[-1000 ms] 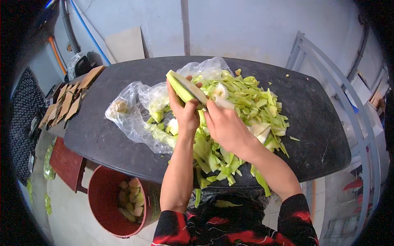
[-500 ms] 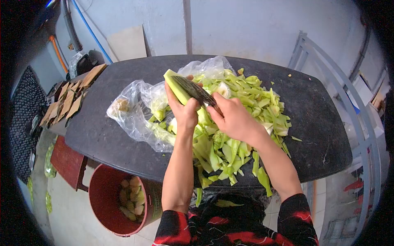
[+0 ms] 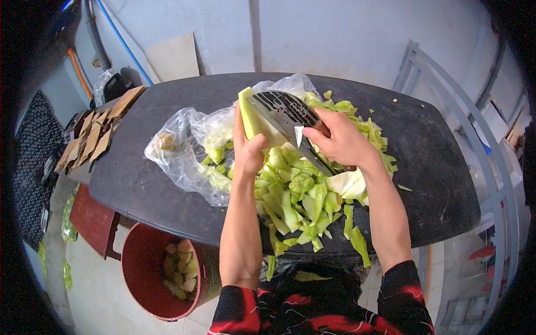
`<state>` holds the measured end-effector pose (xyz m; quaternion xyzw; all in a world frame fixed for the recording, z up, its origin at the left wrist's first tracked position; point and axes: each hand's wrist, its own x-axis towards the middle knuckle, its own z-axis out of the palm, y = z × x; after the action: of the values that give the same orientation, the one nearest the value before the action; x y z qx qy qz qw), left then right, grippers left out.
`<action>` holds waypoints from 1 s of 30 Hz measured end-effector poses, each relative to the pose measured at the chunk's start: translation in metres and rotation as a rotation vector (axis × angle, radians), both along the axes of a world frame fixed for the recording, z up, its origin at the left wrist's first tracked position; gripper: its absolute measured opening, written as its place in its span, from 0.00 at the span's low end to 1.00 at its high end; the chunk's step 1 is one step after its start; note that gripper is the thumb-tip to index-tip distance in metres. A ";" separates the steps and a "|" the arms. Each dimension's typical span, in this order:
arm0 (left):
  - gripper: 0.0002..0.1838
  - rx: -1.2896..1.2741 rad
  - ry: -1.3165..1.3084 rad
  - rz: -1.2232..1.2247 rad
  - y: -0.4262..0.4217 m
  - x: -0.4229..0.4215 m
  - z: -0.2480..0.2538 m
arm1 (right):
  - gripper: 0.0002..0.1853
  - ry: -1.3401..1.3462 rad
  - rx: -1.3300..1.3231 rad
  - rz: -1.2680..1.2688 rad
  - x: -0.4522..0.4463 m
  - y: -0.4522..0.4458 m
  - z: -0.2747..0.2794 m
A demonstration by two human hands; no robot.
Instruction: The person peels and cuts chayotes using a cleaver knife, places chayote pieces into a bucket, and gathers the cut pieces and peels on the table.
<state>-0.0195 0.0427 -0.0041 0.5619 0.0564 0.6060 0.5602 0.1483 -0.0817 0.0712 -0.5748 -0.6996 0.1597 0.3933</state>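
My left hand (image 3: 249, 151) is closed round a long pale green vegetable chunk (image 3: 249, 114), whose exact kind I cannot make out, held tilted above the table. The handle of a broad dark knife (image 3: 287, 114) is gripped in my right hand (image 3: 343, 139). Its wet, streaked blade lies beside the chunk, hiding part of it. A small white scrap (image 3: 299, 135) shows against the blade near my right fingers. Below both hands spreads a heap of green peelings (image 3: 304, 195). Larger whitish pieces (image 3: 349, 184) lie under my right wrist.
A clear plastic bag (image 3: 187, 156) lies left of the heap on the dark table (image 3: 435, 162). A red bucket (image 3: 137, 268) holding pale pieces stands on the floor at lower left. Cardboard pieces (image 3: 92, 137) lie at the left, and a grey metal rail (image 3: 486, 167) stands at right.
My right hand and the knife have moved right and slightly up, with the blade turned to show its broad face. The chunk in my left hand has shifted a little right and stands more upright.
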 end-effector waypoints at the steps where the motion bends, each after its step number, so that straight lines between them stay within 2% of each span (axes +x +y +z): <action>1: 0.47 -0.052 0.002 -0.086 0.001 -0.001 0.000 | 0.10 -0.010 0.015 0.002 0.002 0.001 -0.001; 2: 0.47 -0.106 0.007 -0.170 0.001 -0.003 0.000 | 0.10 -0.018 0.028 0.005 0.003 0.001 -0.001; 5: 0.47 -0.130 0.025 -0.185 0.000 -0.001 0.002 | 0.11 -0.104 0.119 -0.006 0.001 -0.001 -0.001; 9: 0.48 -0.167 0.077 -0.160 0.002 -0.003 -0.003 | 0.11 -0.085 0.149 -0.026 0.001 -0.002 -0.006; 12: 0.48 -0.257 -0.009 -0.272 -0.001 -0.003 0.000 | 0.11 -0.095 0.174 -0.033 0.003 0.000 -0.008; 14: 0.43 -0.240 -0.107 -0.415 -0.009 -0.005 0.005 | 0.11 -0.053 0.118 -0.129 0.007 0.002 -0.009; 16: 0.41 -0.166 -0.073 -0.428 -0.008 0.000 0.008 | 0.10 -0.085 0.164 -0.138 0.008 0.000 -0.012; 18: 0.40 -0.361 -0.045 -0.328 -0.014 0.003 0.009 | 0.10 -0.115 0.189 -0.134 0.007 -0.003 -0.015; 20: 0.41 -0.448 -0.126 -0.308 -0.007 0.003 -0.001 | 0.09 0.025 0.085 -0.151 0.003 -0.005 -0.013; 21: 0.42 -0.439 -0.188 -0.394 -0.002 0.001 -0.003 | 0.09 0.143 0.009 -0.096 0.009 -0.002 -0.018; 22: 0.42 -0.429 -0.252 -0.480 0.002 -0.002 -0.005 | 0.09 0.144 0.011 -0.093 0.011 -0.005 -0.016; 23: 0.44 -0.459 -0.355 -0.578 0.009 -0.004 -0.006 | 0.08 0.313 -0.077 -0.025 0.011 -0.009 -0.013; 24: 0.44 -0.452 -0.360 -0.574 0.013 -0.005 -0.009 | 0.08 0.479 -0.166 0.047 0.013 -0.011 -0.010; 25: 0.44 -0.441 -0.366 -0.622 0.012 -0.007 -0.008 | 0.08 0.541 -0.197 0.076 0.016 -0.013 -0.012; 30: 0.45 -0.469 -0.421 -0.682 0.002 -0.005 -0.008 | 0.10 0.578 -0.234 0.090 0.022 -0.023 -0.022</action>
<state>-0.0248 0.0450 -0.0120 0.2714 -0.1112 0.4590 0.8386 0.1700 -0.1047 0.0487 -0.5152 -0.5607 0.4130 0.4996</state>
